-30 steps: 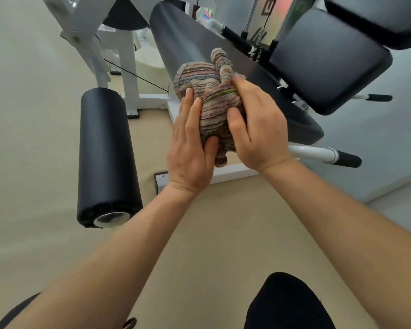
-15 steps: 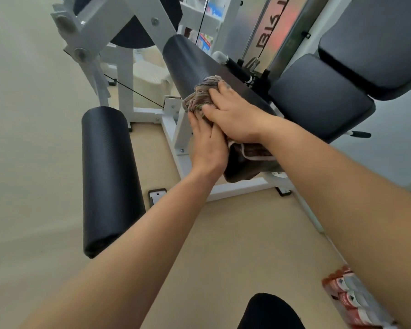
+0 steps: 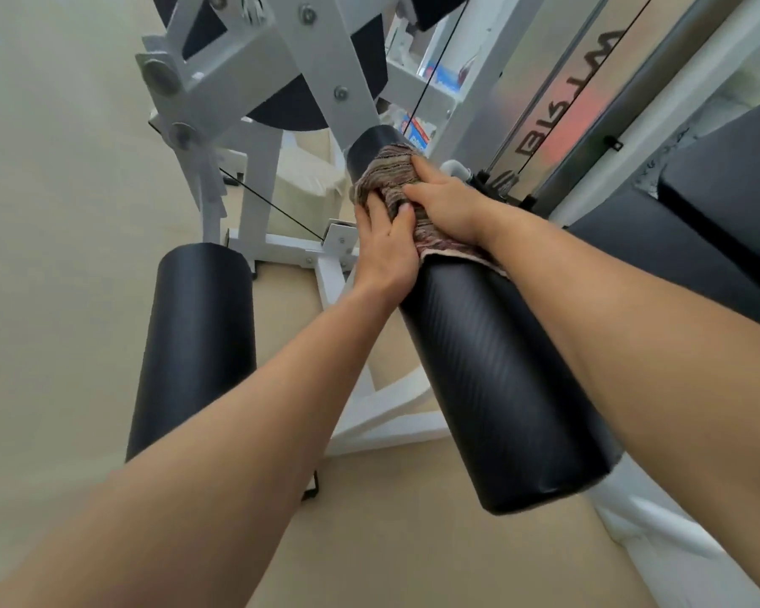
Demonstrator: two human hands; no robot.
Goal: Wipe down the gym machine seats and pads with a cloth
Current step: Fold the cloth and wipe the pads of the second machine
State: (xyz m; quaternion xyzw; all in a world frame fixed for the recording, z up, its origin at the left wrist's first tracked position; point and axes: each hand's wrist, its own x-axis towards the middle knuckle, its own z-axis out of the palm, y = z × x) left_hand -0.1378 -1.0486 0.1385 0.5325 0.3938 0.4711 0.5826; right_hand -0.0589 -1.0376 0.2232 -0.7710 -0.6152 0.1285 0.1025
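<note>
Both of your hands press the striped cloth [image 3: 391, 177] onto the far end of the long black roller pad [image 3: 492, 366]. Your left hand [image 3: 387, 245] and right hand [image 3: 446, 204] sit side by side, touching. Another black roller pad [image 3: 198, 340] stands to the left, apart.

The scene is evenly and softly lit, with no hard shadows cast on the beige floor [image 3: 62, 212]. A dull sheen is seen along the black roller pad [image 3: 496, 375]. Above and right of that pad, a brushed metal panel [image 3: 558, 103] is marked by pinkish glare. Strong wide-angle bending is seen toward the edges, and the forearms nearest the camera are slightly softened.
</note>
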